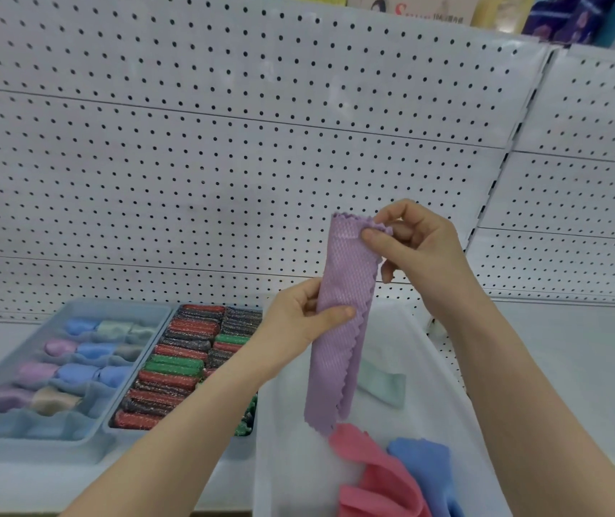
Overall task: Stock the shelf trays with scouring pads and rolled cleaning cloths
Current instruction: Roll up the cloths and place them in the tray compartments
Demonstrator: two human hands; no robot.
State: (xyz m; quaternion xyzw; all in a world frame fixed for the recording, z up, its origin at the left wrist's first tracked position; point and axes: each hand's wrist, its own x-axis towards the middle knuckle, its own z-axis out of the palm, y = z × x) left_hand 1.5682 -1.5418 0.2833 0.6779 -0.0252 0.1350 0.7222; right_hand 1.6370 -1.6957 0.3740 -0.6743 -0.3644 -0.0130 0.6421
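Observation:
A purple cleaning cloth (343, 315), folded into a long strip, hangs upright in front of the shelf. My right hand (421, 251) pinches its top edge between thumb and fingers. My left hand (298, 322) grips the strip around its middle, thumb across the front. On the shelf at the left stands a pale blue tray (7, 412) holding several rolled cloths (75, 371) in blue, purple and green. Right beside it a second tray (106, 429) is packed with red, green and dark glittery scouring pads (179, 363); my left forearm covers its right part.
A white bag (295, 460) stands open below my hands, with a pink cloth (373, 475), a blue cloth (425, 468) and a mint cloth (384, 386) inside. White pegboard (224, 143) backs the shelf. The white shelf surface (567, 367) extends to the right.

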